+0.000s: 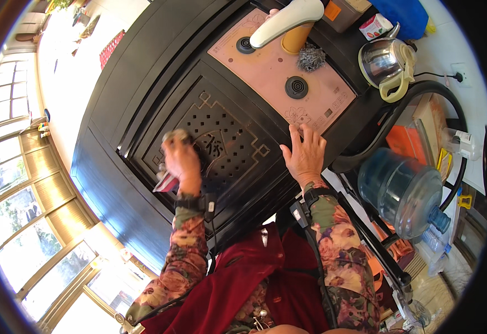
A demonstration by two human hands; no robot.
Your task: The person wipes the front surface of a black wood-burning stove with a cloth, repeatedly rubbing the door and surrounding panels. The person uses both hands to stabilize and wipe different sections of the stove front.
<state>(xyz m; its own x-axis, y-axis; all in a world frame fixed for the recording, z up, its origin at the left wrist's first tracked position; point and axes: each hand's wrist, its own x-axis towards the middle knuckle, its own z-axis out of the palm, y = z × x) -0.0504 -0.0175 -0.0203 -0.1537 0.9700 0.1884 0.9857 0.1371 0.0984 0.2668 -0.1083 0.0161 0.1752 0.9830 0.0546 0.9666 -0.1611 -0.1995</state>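
My left hand (181,163) is blurred and closed over a dark tea tray (243,167) with square drain holes and a carved character. It grips a blurred cloth-like item (167,183), whose red and white end hangs out below the hand. Something brownish shows at the fingertips, too blurred to name. My right hand (306,156) lies palm down with fingers spread, its fingertips on the near edge of a pink glass panel (264,71) with round black kettle connectors. A grey wire scourer (311,57) sits on that panel, beside a yellow-orange cylindrical container (296,38).
A cream curved spout or handle (287,23) overhangs the panel. To the right stand a steel kettle (381,62) with a cream handle and a soft tissue pack (375,27). A black chair arm (393,121) and a large blue water bottle (400,192) flank the table.
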